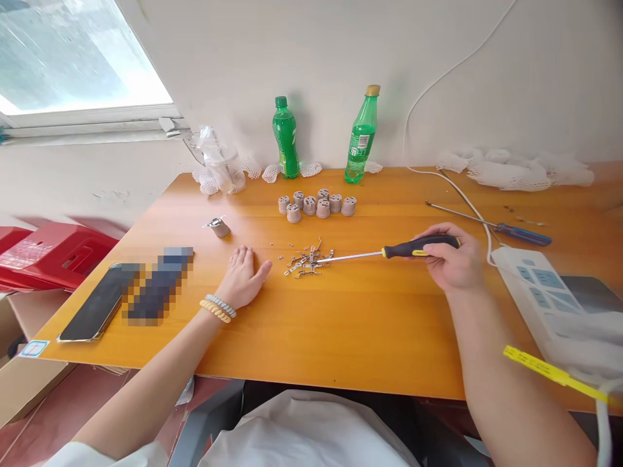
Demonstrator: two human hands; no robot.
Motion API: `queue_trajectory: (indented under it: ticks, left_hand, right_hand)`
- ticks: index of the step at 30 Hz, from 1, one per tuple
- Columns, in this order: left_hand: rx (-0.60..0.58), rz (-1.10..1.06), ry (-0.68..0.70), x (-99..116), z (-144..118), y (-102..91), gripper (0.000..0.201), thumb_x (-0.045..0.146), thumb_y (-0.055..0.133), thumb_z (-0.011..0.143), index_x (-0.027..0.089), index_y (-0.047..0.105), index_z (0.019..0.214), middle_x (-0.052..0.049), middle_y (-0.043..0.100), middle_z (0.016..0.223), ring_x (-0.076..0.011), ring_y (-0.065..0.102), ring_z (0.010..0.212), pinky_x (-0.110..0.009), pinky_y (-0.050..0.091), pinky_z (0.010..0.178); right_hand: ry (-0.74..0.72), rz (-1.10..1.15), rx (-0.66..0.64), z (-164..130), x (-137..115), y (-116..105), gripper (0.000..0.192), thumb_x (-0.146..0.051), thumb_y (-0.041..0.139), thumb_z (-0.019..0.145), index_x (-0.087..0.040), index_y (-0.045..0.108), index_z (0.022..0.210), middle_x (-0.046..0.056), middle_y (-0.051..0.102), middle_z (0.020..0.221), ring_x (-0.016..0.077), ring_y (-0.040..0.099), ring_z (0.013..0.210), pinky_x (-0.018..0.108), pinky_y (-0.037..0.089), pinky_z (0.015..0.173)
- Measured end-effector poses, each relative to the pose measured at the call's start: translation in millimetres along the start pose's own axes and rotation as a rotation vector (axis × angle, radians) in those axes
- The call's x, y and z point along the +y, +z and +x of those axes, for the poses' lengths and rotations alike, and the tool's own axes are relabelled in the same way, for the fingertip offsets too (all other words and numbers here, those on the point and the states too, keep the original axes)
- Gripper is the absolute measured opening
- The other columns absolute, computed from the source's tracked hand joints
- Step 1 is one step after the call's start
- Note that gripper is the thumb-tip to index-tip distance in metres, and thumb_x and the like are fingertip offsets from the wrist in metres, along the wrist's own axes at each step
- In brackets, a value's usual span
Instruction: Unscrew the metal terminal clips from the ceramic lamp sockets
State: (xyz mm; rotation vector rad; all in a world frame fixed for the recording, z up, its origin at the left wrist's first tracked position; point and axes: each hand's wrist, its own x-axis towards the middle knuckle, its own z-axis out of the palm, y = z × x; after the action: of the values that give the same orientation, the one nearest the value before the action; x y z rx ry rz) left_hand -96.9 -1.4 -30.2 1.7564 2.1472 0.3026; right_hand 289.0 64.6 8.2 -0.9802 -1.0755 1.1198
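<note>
Left hand (243, 275) flat on the desk (341, 324), fingers loose and spread, holding nothing, just left of the little metal bits (306, 261). Screwdriver (384, 251) lying almost level, long way left to right, tip pointing left into the metal bits. Right hand (452, 259), right of the bits, wrapped tight round the black-and-yellow handle.

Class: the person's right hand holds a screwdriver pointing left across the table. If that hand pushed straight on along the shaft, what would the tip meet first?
The right hand holds the screwdriver; its tip already reaches the small pile of metal parts, so those come first, probably. The left hand lies further along.
</note>
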Motion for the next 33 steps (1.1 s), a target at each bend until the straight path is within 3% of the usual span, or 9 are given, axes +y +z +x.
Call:
queue_trajectory:
  ticks: [4,8,11,14,22,25,29,33]
  left_hand:
    - [-0.045,-0.105,0.172,40.0,-4.7,3.3,0.082,0.063,0.032,0.088,0.003,0.031,0.145,-0.023,0.024,0.153,-0.0317,0.019,0.144,-0.049,0.024,0.115]
    - [0.126,-0.144,0.533,70.0,0.7,7.9,0.062,0.048,0.050,0.087,0.013,0.046,0.138,-0.017,0.035,0.150,-0.0268,0.035,0.139,-0.043,0.033,0.113]
    - [0.179,-0.101,0.690,81.2,13.2,14.4,0.033,0.033,0.057,0.086,0.020,0.068,0.114,-0.014,0.049,0.141,-0.0265,0.043,0.133,-0.047,0.031,0.114]
    - [0.151,-0.102,0.668,83.2,24.6,21.8,0.021,0.027,0.059,0.084,0.022,0.074,0.098,-0.013,0.054,0.135,-0.0262,0.049,0.128,-0.051,0.030,0.114]
    - [0.050,-0.182,0.584,81.8,28.5,25.1,0.012,0.023,0.063,0.081,0.022,0.074,0.082,-0.011,0.058,0.132,-0.0260,0.053,0.123,-0.057,0.026,0.112]
    - [0.047,-0.241,0.553,80.2,27.3,17.9,0.013,0.026,0.065,0.078,0.023,0.074,0.087,-0.011,0.059,0.130,-0.0279,0.054,0.121,-0.057,0.029,0.110]
    - [0.141,-0.406,0.515,75.8,25.0,5.0,0.026,0.037,0.068,0.076,0.022,0.072,0.098,-0.012,0.061,0.125,-0.0271,0.058,0.115,-0.048,0.040,0.104]
    - [0.091,-0.397,0.502,79.9,22.3,2.8,0.030,0.043,0.071,0.073,0.024,0.071,0.097,-0.011,0.057,0.130,-0.0294,0.056,0.117,-0.053,0.035,0.105]
  right_hand:
    - [-0.056,0.019,0.034,2.1,3.0,-3.9,0.016,-0.015,0.070,0.055,-0.022,0.065,0.069,0.002,0.066,0.064,0.0218,0.064,0.057,0.039,0.059,0.048]
    - [-0.098,0.033,0.042,3.0,4.0,-7.0,0.016,-0.015,0.069,0.056,-0.023,0.066,0.070,0.002,0.067,0.065,0.0242,0.067,0.061,0.042,0.060,0.051]
    - [-0.096,0.049,0.037,2.3,2.9,-6.3,0.017,-0.014,0.069,0.054,-0.021,0.066,0.069,0.002,0.068,0.064,0.0222,0.065,0.056,0.038,0.058,0.043]
    - [-0.083,0.071,0.039,1.3,1.1,-4.6,0.018,-0.013,0.068,0.053,-0.020,0.066,0.070,0.002,0.068,0.064,0.0198,0.063,0.052,0.035,0.057,0.040]
    - [-0.108,0.135,0.087,4.7,-2.9,-12.7,0.018,-0.013,0.064,0.052,-0.018,0.066,0.069,0.004,0.068,0.061,0.0198,0.064,0.053,0.034,0.058,0.041]
    - [-0.115,0.153,0.105,7.3,-4.3,-17.3,0.017,-0.013,0.065,0.050,-0.016,0.066,0.067,0.006,0.068,0.059,0.0196,0.063,0.051,0.034,0.058,0.043]
    - [-0.084,0.166,0.126,8.9,-4.8,-16.0,0.018,-0.013,0.064,0.047,-0.015,0.067,0.064,0.007,0.068,0.057,0.0190,0.062,0.047,0.032,0.056,0.039]
    - [-0.063,0.166,0.120,6.5,-4.5,-8.8,0.019,-0.013,0.063,0.046,-0.016,0.067,0.064,0.005,0.067,0.057,0.0194,0.062,0.049,0.033,0.057,0.039]
